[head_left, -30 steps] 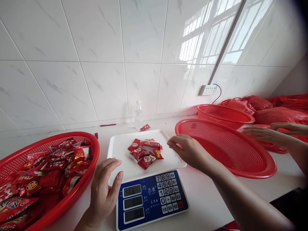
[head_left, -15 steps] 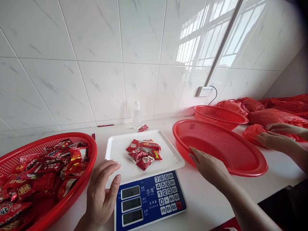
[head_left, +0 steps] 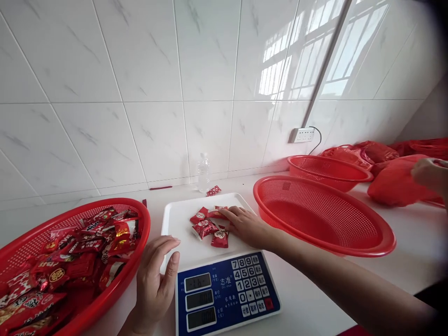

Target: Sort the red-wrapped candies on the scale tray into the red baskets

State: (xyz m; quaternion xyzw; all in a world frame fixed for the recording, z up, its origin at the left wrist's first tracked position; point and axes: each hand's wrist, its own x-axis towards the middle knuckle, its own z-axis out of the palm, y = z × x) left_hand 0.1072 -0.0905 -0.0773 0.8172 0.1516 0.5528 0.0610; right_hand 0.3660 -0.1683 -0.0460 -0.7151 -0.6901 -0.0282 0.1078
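Note:
My right hand (head_left: 248, 227) reaches over the white tray (head_left: 175, 242) of a weighing scale, its fingers stretched out onto the right side of a small cluster of red-wrapped candies (head_left: 205, 227). The palm hides part of the cluster, and no grip on a candy shows. Beside the tray's near left corner is my left hand (head_left: 157, 275), fingers loosely curved, thumb apart, nothing in it. The scale's blue panel (head_left: 227, 298) with its displays and keys faces me. To the left, a red oval basket (head_left: 140, 233) holds many wrapped candies (head_left: 82, 254).
Right of the scale stands a red basket (head_left: 325, 219), with another red basket (head_left: 329, 170) behind. A clear bottle (head_left: 203, 172) and a loose red packet (head_left: 213, 190) are near the wall. Another person's hand (head_left: 430, 175) holds a red plastic bag (head_left: 395, 184) at far right.
My right hand has moved left from the red basket's rim to the candies on the tray. My left hand stays about in place. The other person's hand has lifted the red bag.

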